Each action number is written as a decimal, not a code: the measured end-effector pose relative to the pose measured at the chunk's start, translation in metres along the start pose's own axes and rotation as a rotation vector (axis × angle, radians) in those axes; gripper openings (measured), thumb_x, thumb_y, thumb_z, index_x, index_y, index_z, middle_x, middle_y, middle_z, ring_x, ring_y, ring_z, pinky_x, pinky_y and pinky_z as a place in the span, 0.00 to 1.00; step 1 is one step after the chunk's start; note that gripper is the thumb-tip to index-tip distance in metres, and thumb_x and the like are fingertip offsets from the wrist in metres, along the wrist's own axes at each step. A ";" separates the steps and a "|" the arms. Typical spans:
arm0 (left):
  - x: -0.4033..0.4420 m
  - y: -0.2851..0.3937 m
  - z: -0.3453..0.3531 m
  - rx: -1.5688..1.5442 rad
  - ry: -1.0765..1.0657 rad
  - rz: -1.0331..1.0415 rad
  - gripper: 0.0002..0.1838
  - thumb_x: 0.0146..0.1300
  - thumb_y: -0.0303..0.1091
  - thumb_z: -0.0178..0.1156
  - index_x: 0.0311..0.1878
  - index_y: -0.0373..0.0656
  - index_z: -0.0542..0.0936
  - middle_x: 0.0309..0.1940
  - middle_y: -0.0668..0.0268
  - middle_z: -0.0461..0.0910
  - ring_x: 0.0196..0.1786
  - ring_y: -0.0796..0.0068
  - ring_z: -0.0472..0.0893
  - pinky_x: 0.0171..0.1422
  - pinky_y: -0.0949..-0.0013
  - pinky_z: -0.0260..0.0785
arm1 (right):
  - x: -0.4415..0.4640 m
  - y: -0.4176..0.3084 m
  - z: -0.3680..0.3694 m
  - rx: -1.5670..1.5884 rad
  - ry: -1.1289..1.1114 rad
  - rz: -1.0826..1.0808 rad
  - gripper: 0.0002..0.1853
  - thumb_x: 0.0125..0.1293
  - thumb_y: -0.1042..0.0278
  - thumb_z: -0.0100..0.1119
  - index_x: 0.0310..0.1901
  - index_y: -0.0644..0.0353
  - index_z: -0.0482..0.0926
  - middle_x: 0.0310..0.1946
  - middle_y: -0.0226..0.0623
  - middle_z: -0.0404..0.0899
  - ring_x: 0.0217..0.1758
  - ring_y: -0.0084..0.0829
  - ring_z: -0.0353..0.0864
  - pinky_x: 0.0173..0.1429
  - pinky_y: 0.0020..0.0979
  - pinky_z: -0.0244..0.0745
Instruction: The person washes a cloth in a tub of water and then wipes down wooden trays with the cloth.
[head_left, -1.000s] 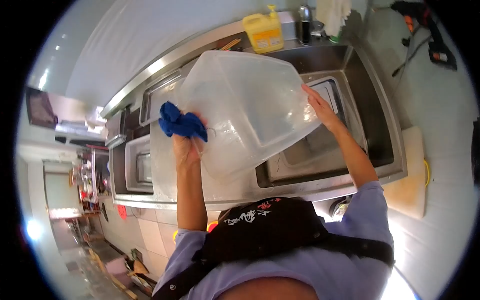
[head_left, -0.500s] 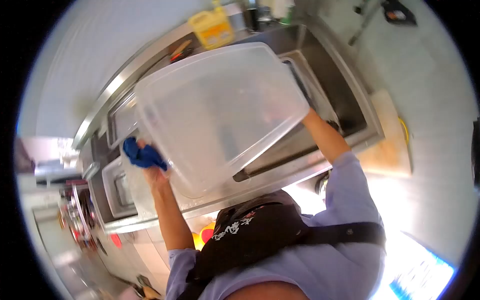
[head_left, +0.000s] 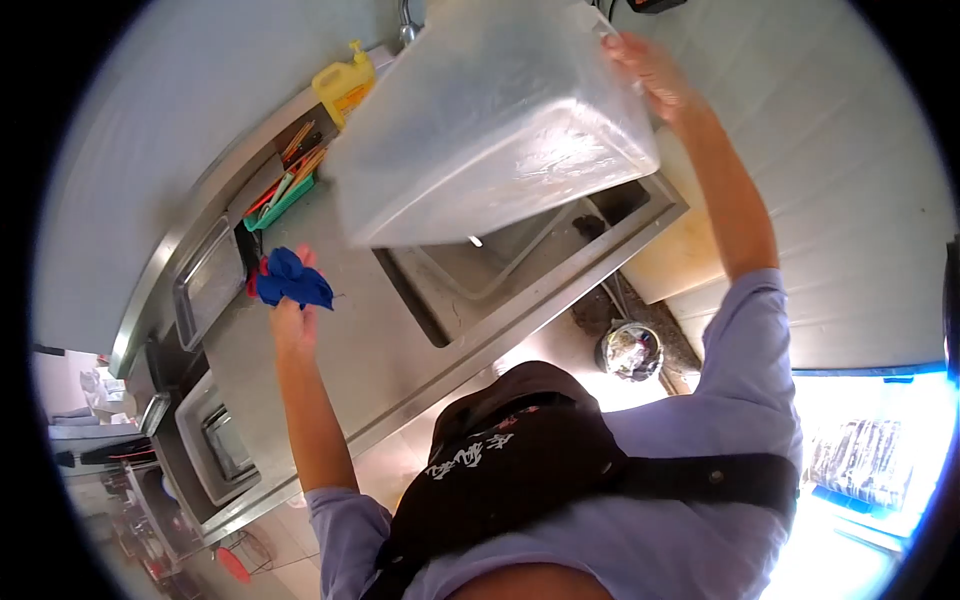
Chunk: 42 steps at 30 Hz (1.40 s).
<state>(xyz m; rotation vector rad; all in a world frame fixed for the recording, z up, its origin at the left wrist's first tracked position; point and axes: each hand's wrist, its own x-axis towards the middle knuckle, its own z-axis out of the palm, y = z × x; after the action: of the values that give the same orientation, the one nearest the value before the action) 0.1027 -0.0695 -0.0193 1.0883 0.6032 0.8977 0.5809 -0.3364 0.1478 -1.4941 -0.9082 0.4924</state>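
A large translucent plastic bin (head_left: 500, 130) is tilted above the right sink basin (head_left: 480, 260). My right hand (head_left: 655, 80) grips the bin's upper right edge, fingers wrapped over it. Off to the left, apart from the bin, my left hand (head_left: 295, 310) holds a crumpled blue cloth (head_left: 292, 280) over the steel counter (head_left: 330, 370). Part of the basin is hidden behind the bin.
A yellow pump jug (head_left: 343, 88) stands at the back ledge, near a green tray (head_left: 280, 203) of utensils. A clear shallow tray (head_left: 210, 283) lies left. In the left basin sits a white tub (head_left: 215, 440). A bucket (head_left: 630, 350) is on the floor.
The bin has moved up and right and tilted differently, with my right hand raised on its edge. My left hand has come off the bin, still with the blue cloth. The view has shifted.
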 end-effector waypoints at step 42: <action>-0.085 -0.081 0.099 -0.556 -0.261 -0.862 0.20 0.58 0.23 0.52 0.55 0.32 0.67 0.43 0.51 0.76 0.49 0.55 0.79 0.61 0.51 0.72 | -0.161 0.083 0.224 0.133 -0.758 0.117 0.53 0.57 0.43 0.65 0.75 0.48 0.40 0.72 0.46 0.49 0.73 0.40 0.53 0.71 0.43 0.59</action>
<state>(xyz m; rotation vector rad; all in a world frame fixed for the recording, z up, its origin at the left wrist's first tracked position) 0.1624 -0.2050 -0.0592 0.3503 0.4896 0.1334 0.3343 -0.3140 0.0006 -1.2431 -1.3357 1.2292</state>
